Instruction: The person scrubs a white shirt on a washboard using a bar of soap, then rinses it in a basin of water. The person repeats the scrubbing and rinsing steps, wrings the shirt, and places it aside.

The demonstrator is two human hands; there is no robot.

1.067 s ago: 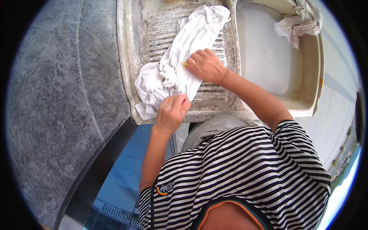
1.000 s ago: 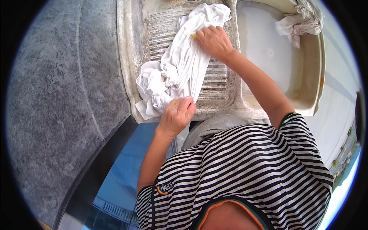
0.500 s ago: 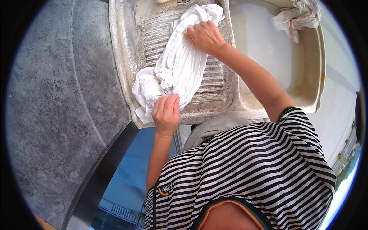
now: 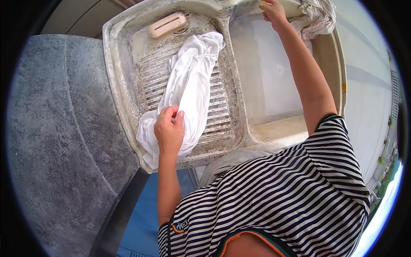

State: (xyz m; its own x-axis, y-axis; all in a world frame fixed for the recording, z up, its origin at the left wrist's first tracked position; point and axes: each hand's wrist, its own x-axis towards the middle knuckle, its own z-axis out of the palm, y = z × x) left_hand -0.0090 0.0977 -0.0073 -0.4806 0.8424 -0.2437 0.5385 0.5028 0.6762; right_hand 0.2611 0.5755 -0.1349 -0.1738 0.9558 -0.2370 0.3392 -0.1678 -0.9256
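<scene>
The white cloth (image 4: pixel 192 81) lies bunched lengthwise on the ribbed washboard (image 4: pixel 220 124) of the sink unit (image 4: pixel 237 92). Its upper end sits near the divider; its lower end folds over toward the near left corner.

Left hand (image 4: pixel 169 128): positioned on the lower part of the white cloth, fingers bent, thumb near the index finger. Whether a fold is pinched between them cannot be told.

Right hand (image 4: pixel 274 12): located above the far end of the basin (image 4: pixel 267 130), well apart from the white cloth. Its fingers are closed around a small yellow piece (image 4: pixel 264 3), which is partly hidden.

The basin, right of the washboard, contains cloudy water (image 4: pixel 261 68). A crumpled pale cloth (image 4: pixel 320 19) hangs over its far right corner. A beige scrub brush (image 4: pixel 168 25) lies beyond the ribs, beside the drain (image 4: pixel 181 31). A gray counter (image 4: pixel 72 124) stands left of the sink unit.
</scene>
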